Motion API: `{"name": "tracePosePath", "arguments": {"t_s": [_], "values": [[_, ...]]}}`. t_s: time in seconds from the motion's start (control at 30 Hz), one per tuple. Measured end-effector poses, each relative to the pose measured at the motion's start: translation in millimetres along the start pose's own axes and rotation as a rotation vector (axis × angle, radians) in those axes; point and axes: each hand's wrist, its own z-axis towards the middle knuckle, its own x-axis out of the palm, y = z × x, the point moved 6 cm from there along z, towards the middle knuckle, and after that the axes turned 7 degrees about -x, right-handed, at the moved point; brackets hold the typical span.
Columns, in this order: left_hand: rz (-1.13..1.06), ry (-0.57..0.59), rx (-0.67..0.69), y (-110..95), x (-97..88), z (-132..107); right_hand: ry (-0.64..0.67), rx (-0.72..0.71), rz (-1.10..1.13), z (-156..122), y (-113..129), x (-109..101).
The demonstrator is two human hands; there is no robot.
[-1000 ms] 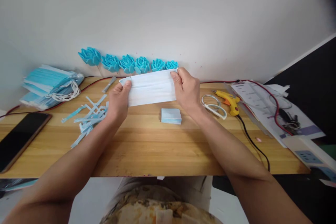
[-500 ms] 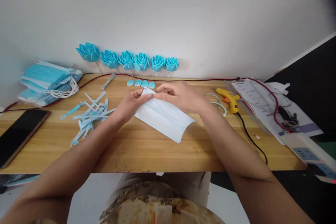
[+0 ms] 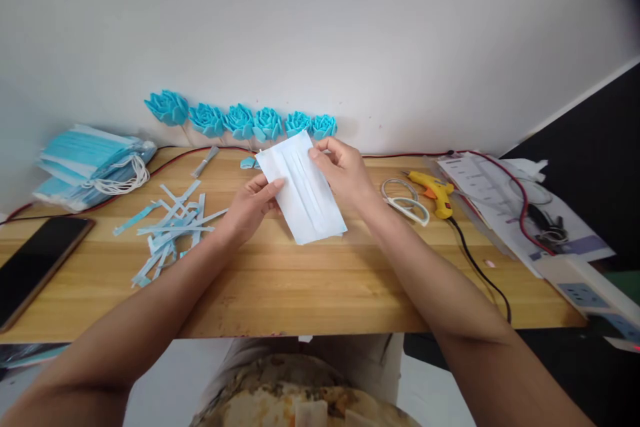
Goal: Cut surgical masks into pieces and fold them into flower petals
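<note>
Between both hands I hold a pale, pleated face mask sheet [image 3: 305, 193], tilted above the table, with no ear loops in sight. My left hand [image 3: 255, 203] pinches its left edge, thumb on the front face. At its upper right edge, my right hand [image 3: 343, 170] grips it between thumb and fingers. Behind the sheet, a small folded blue petal [image 3: 247, 163] shows on the table; others beside it are mostly covered. Several blue flowers [image 3: 240, 121] made of folded petals lean in a row against the wall.
Cut strips [image 3: 175, 227] lie left of my hands. A mask stack [image 3: 87, 157] with white cords and a phone [image 3: 45, 260] are farther left. To the right are scissors [image 3: 410, 210], a yellow glue gun [image 3: 437, 193], papers [image 3: 480, 180] and a power strip [image 3: 585, 293].
The mask sheet has been raised and turned more upright. My right hand has shifted to its upper right edge, my left hand to its left edge. Fewer small petals show behind it.
</note>
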Motion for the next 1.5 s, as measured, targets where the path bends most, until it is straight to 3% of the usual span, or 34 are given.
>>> {"name": "tracePosePath", "arguments": {"t_s": [0.13,0.37,0.6,0.73,0.83,0.93,1.03,1.13,1.33,1.5], "values": [[0.062,-0.027,0.016,-2,0.3,-3,0.053,-0.015,0.016,-4,-2,10],[-0.033,-0.047,0.015,-3,-2.9,-1,-0.101,-0.108,-0.267,-5,5,-3],[-0.089,0.035,0.047,-8,-1.0,0,-0.091,-0.153,-0.62,0,12,-19],[-0.119,0.125,0.008,-7,1.9,-2,-0.077,-0.151,-0.691,2,13,-22],[-0.13,0.16,-0.004,-6,2.4,-3,-0.088,-0.133,-0.55,2,11,-20],[-0.159,0.139,0.056,-10,1.7,-2,-0.084,-0.012,-0.16,0,3,-14],[-0.227,0.078,0.113,-13,-2.4,1,0.023,0.188,0.239,-3,-7,0],[-0.288,0.0,0.131,-14,-9.4,5,0.164,0.321,0.432,-7,-10,12],[-0.279,-0.077,0.165,-21,-11.9,7,0.288,0.34,0.464,-13,-16,26],[-0.21,-0.039,0.156,-21,-2.6,5,0.056,0.211,0.268,-9,-17,16]]}}
